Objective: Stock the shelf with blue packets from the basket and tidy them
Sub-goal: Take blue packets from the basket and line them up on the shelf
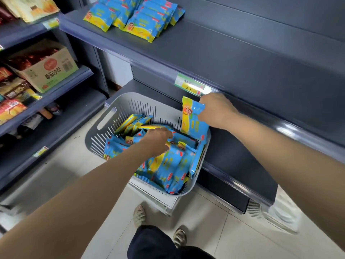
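- The right hand [216, 111] pinches 1 blue packet [192, 116] by its upper right corner and holds it upright over the far right corner of the basket [119, 105].
- That packet is glossy blue, with a broad yellow band down its left side and a cartoon face near the top.
- The left hand [156, 141] reaches down into the loose packets [168, 165] filling the basket, fingers curled among them. Whether they grip any packet cannot be told.
- The basket is grey plastic with slotted walls and a handle slot.
- On the upper shelf [224, 53], matching shelf packets [134, 17] lie flat and overlapping near its left front corner.
- A price label [189, 85] sits on that shelf's front edge, just above the right hand.
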Motion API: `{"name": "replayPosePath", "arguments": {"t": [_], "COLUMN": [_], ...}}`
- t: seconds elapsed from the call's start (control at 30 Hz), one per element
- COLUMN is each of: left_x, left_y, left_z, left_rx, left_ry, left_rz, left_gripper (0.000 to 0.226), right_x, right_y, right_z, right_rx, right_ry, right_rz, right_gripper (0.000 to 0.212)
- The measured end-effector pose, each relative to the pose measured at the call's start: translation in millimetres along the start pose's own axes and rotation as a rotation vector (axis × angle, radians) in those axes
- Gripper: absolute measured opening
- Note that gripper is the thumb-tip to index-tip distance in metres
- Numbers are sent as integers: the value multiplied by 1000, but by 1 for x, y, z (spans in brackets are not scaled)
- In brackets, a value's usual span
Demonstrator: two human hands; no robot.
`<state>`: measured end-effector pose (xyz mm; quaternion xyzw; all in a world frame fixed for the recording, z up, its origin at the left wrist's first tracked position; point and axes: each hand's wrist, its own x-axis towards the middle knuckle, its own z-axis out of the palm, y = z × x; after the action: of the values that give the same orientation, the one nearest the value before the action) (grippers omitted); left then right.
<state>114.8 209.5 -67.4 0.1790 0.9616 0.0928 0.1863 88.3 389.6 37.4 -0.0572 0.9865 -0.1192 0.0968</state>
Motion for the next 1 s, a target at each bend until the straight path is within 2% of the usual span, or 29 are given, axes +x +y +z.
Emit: {"name": "replayPosePath", "arguments": {"t": [0.17, 0.3, 0.43, 0.53, 0.67, 0.8, 0.9, 1.0], "left_x": [19, 23, 17, 9, -1, -7, -5, 2], "left_y": [10, 18, 19, 12, -2, -26, -52, -82], "left_z": [24, 34, 23, -10, -71, -130, -171, -202], "left_rx": [175, 331, 283, 180, -10, -249, -333, -363], "left_ry": [-181, -268, -348, -194, 59, 293, 393, 442], "left_rz": [71, 55, 36, 40, -4, -26, 7, 23], "left_gripper": [57, 68, 60, 44, 36, 40, 41, 39], "right_x": [-3, -7, -4, 6, 32, 65, 97, 135], "right_y": [16, 28, 32, 25, 0, -31, -50, -72], "right_z": [-13, -13, -16, -29, -59, -85, -101, -115], "right_rx": [193, 281, 360, 387, 459, 418, 342, 452], "right_ry": [81, 25, 37, 80, 248, 346, 359, 378], "right_rz": [40, 45, 19, -14, -48, -79, -143, -135], "right_gripper": [35, 13, 18, 28, 35, 34, 31, 24]}}
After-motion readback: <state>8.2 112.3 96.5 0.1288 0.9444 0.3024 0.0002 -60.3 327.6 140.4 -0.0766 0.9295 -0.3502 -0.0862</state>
